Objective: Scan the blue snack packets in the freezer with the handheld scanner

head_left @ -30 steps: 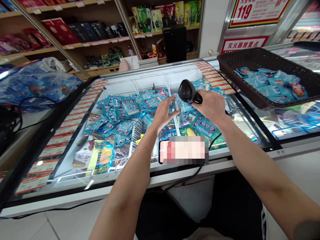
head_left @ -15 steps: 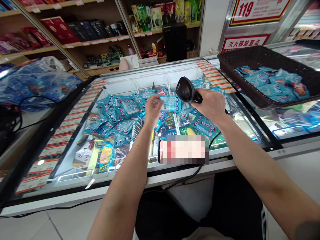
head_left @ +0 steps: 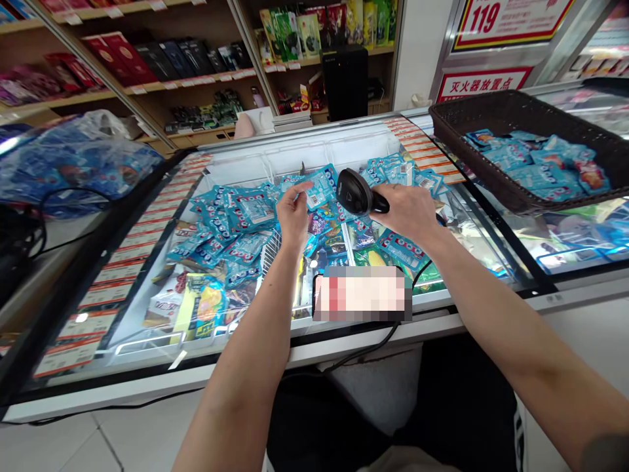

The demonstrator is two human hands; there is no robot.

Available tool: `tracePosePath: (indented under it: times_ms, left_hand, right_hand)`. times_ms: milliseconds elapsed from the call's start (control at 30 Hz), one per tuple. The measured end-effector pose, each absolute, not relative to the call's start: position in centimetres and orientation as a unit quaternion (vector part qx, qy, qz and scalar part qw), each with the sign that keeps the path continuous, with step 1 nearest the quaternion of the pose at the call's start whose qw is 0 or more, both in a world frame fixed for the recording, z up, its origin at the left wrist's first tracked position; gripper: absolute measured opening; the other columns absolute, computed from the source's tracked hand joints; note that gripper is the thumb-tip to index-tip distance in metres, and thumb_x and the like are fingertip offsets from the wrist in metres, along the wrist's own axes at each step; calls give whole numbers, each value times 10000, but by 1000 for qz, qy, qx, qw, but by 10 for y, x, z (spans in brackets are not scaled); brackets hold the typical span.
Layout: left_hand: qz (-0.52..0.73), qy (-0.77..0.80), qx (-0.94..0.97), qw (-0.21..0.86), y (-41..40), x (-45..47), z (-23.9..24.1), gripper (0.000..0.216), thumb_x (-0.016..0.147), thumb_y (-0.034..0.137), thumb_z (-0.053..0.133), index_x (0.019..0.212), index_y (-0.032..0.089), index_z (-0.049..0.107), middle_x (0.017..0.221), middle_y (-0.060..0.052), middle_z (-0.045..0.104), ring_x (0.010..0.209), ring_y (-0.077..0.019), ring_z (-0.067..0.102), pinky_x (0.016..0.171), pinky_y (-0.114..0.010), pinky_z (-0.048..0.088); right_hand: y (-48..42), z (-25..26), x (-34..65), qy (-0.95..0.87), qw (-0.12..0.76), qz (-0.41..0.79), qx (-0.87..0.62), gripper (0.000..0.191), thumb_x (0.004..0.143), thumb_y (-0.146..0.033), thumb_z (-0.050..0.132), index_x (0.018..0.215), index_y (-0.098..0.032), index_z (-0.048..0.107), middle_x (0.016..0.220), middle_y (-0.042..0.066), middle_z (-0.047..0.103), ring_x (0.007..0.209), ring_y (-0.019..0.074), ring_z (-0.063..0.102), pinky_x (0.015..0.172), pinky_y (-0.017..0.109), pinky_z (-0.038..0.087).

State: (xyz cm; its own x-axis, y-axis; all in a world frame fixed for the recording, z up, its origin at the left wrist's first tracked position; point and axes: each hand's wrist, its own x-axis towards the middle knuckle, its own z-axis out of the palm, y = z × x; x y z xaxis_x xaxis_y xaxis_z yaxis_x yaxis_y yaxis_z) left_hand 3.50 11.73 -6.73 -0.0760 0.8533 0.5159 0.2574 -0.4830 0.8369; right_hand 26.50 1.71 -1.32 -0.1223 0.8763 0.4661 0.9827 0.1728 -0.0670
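Pinched in my left hand (head_left: 293,213) is a blue snack packet (head_left: 322,187), tilted, with a white label and barcode showing. Close to its right side is the head of a black barcode scanner (head_left: 354,193). My right hand (head_left: 405,211) wraps round the scanner's handle. Many similar blue packets (head_left: 250,208) lie in a heap on the glass top of the freezer, left of my left hand. More of them (head_left: 393,170) lie beyond my right hand. A phone (head_left: 361,295) with a blurred screen rests on the front edge, below both hands.
A dark woven basket (head_left: 496,101) with blue packets stands on the right. Bagged blue goods (head_left: 83,160) lie at the left. The scanner's black cable (head_left: 358,357) runs along the freezer's front edge. Goods shelves and a black box (head_left: 344,82) stand behind.
The packet in my left hand has tilted up and moved slightly left. My right hand has brought the scanner left and a little lower, with its head still beside the packet.
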Motion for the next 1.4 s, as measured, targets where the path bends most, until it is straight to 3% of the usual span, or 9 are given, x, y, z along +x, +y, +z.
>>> tracePosePath:
  times_ms: [233, 567, 867, 1000, 1100, 1200, 1333, 1400]
  left_hand:
    - [578, 416, 633, 304, 119, 37, -71, 357, 873, 313, 533, 1189, 241, 682, 870, -18, 687, 759, -141, 645, 678, -274, 531]
    - [577, 407, 628, 328, 116, 39, -67, 409, 859, 354, 572, 1246, 244, 645, 1146, -54, 692, 866, -135, 684, 840, -328, 569]
    - [574, 411, 640, 305, 118, 39, -70, 405, 883, 430, 580, 1247, 263, 643, 860, -29, 668, 816, -180, 684, 701, -315, 545]
    - [575, 464, 640, 211, 119, 33, -66, 427, 911, 457, 544, 1266, 229, 613, 915, -54, 657, 908, -202, 663, 791, -348, 547]
    - [538, 536, 647, 69, 116, 25, -61, 431, 905, 423, 560, 1268, 195, 602, 1193, -118, 619, 1194, -258, 580, 1035, -412, 465]
    - [466, 608, 642, -29, 108, 19, -56, 439, 879, 378, 602, 1268, 173, 602, 1435, -148, 481, 1394, -307, 408, 1168, -474, 324]
    - [400, 591, 691, -115, 97, 24, -52, 455, 910, 343, 563, 1348, 219, 558, 1623, -81, 280, 1514, -319, 194, 1209, -563, 195]
    - [352, 530, 764, -110, 95, 29, -53, 381, 943, 354, 503, 1307, 288, 594, 1570, -23, 405, 1501, -274, 258, 1226, -559, 160]
  right_hand:
    - [14, -13, 263, -767, 199, -113, -599, 369, 879, -429, 548, 1153, -230, 697, 981, 76, 747, 881, 242, 661, 639, 300, 303]
    - [15, -15, 263, -784, 186, -115, -582, 356, 860, -431, 572, 1125, -231, 700, 978, 65, 750, 880, 241, 659, 638, 299, 300]
    - [14, -13, 262, -784, 181, -107, -584, 365, 872, -437, 558, 1132, -224, 700, 993, 71, 749, 894, 244, 655, 640, 298, 301]
    - [15, -11, 266, -755, 206, -120, -610, 355, 889, -415, 534, 1128, -209, 696, 975, 81, 744, 881, 248, 655, 653, 300, 313]
    - [17, -9, 270, -724, 213, -131, -643, 364, 877, -431, 552, 1122, -201, 690, 960, 84, 739, 854, 259, 652, 662, 311, 328]
    - [19, -8, 274, -704, 218, -139, -662, 369, 875, -452, 561, 1112, -200, 691, 917, 87, 736, 832, 270, 650, 669, 327, 339]
    - [20, -9, 275, -702, 212, -136, -666, 371, 874, -455, 567, 1114, -201, 692, 895, 89, 733, 822, 275, 647, 684, 340, 354]
    - [21, -10, 274, -705, 208, -134, -664, 372, 872, -456, 568, 1118, -206, 694, 896, 87, 732, 817, 274, 645, 688, 344, 360]
